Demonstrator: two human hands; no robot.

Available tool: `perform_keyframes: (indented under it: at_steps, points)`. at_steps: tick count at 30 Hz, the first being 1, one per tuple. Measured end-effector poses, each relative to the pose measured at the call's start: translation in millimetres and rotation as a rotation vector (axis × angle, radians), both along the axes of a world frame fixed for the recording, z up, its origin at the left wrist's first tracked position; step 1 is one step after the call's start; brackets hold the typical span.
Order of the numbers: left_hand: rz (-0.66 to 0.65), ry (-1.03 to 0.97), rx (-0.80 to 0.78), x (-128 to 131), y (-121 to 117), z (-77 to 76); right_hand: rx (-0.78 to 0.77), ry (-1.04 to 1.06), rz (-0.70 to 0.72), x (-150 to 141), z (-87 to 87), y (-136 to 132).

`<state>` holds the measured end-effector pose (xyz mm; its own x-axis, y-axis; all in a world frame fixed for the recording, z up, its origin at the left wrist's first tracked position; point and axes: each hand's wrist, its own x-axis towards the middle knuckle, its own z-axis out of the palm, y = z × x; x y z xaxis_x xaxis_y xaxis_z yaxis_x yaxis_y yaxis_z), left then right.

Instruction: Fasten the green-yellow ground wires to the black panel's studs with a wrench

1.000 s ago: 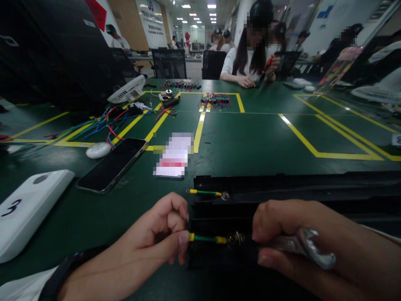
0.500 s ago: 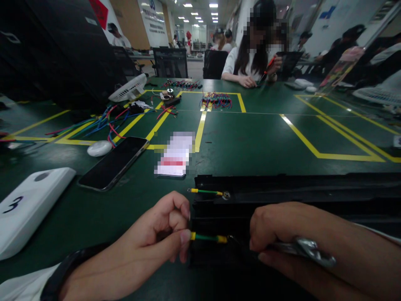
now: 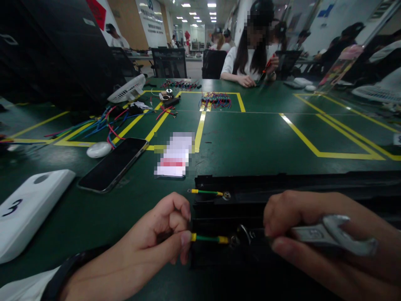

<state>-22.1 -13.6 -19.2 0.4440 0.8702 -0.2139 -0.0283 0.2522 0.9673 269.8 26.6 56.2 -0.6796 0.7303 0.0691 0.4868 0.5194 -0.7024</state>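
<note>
My left hand (image 3: 171, 234) pinches the yellow-sleeved end of a short green-and-yellow wire (image 3: 209, 238). The wire's other end reaches a nut or bolt (image 3: 233, 241) on the nearer black metal rail (image 3: 203, 261). Closed around a silver combination wrench (image 3: 313, 235), my right hand (image 3: 291, 221) is just right of that bolt. The wrench's ring end shows between bolt and fingers, tilted and apart from the bolt; its open jaw sticks out to the right. A similar wire (image 3: 206, 192) lies fixed by a bolt on the farther black rail (image 3: 282, 182).
Left of the rails are a lit phone (image 3: 175, 154), a dark phone (image 3: 114, 165), a white case (image 3: 99, 149) and a white box marked 3 (image 3: 31, 209). Wire bundles (image 3: 215, 100) lie farther back. A person (image 3: 247, 62) works across the table.
My right hand has moved right and slightly up with the wrench, and the ring end has come away from the bolt into view. My left hand stays on the wire.
</note>
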Motion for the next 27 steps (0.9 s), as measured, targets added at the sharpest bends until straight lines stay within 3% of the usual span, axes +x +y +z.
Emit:
perform_keyframes:
  at_steps: [5,13,27]
  points:
    - [-0.009,0.006,0.000,-1,-1,1.0,0.163,-0.029,0.024,-6,-9.5,-3]
    - [-0.002,0.037,0.006,0,0,3.9,0.195,-0.053,0.020,-15,-15.3,-4]
    - [0.005,0.034,0.011,0,-1,3.6,-0.116,-0.128,0.080,-6,-2.0,-2]
